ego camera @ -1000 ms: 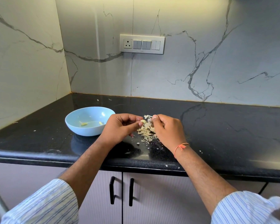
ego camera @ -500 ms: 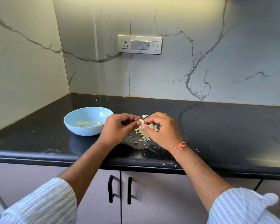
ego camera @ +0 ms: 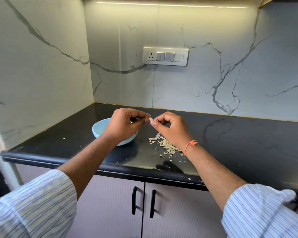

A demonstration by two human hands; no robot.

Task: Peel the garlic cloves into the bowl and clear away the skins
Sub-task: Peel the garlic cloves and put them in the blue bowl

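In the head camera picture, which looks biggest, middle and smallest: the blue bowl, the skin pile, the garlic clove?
1. Light blue round bowl, though partly hidden
2. Pale papery skin pile
3. Small whitish garlic clove

Both forearms were bare below white shirt sleeves [ego camera: 34, 203] with thin blue stripes, pushed up toward the elbows. An orange thread bracelet [ego camera: 190, 145] with a small knot encircled the right wrist.
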